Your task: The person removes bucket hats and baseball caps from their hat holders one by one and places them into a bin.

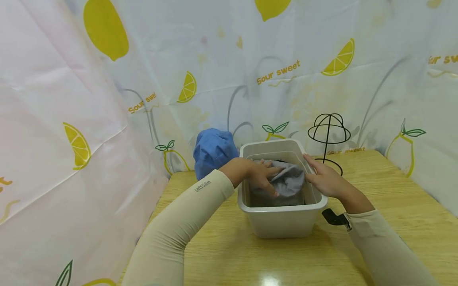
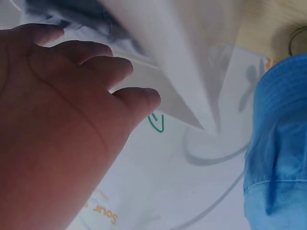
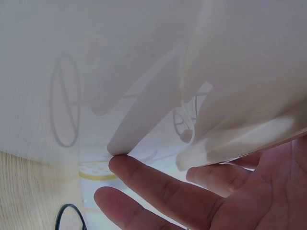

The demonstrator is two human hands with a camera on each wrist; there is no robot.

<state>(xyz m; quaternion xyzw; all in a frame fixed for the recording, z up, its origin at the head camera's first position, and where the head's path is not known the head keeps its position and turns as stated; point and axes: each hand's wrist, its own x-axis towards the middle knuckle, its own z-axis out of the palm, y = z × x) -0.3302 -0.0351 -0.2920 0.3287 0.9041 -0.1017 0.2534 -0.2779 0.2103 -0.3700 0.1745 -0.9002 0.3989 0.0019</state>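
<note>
A white plastic bin stands on the table, with crumpled grey cloth inside it. My left hand reaches over the bin's left side, its spread fingers resting on the cloth. Bluish-grey fabric shows beyond those fingers in the left wrist view. At the right rim, my right hand holds the bin, thumb over the inner edge. In the right wrist view, its long fingers lie against the outside of the wall.
A blue fabric hat stands behind and left of the bin. To the right rear is a black wire hat stand with a round base. A lemon-print curtain hangs behind the wooden table and along its sides.
</note>
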